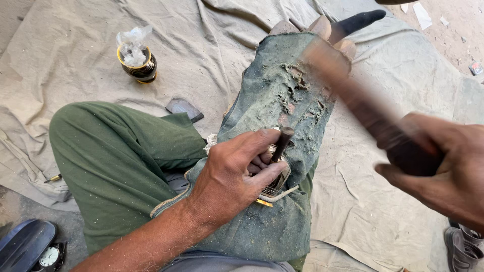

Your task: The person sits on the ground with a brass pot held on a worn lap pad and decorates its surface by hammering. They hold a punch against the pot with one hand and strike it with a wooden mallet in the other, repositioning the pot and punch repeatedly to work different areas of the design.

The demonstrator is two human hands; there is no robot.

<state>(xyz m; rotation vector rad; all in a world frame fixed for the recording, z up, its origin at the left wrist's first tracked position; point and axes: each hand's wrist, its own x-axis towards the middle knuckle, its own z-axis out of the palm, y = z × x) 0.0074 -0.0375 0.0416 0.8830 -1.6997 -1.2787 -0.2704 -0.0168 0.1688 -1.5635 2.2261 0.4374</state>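
Observation:
My left hand (237, 174) rests on a worn, torn green cloth (282, 100) draped over my lap. It grips a short dark metal punch (282, 142) upright on a small silvery metal piece (279, 177). My right hand (443, 168) is raised at the right, closed on the handle of a long wooden mallet (353, 95). The mallet is blurred by motion and points up and left over the cloth.
My green-trousered leg (116, 151) is bent at the left on a beige ground sheet (201, 55). A dark jar stuffed with plastic wrap (137, 60) stands at the back left. A flat dark stone (184, 108) lies near the knee. A watch (50, 256) and sandals (461, 247) sit at the bottom corners.

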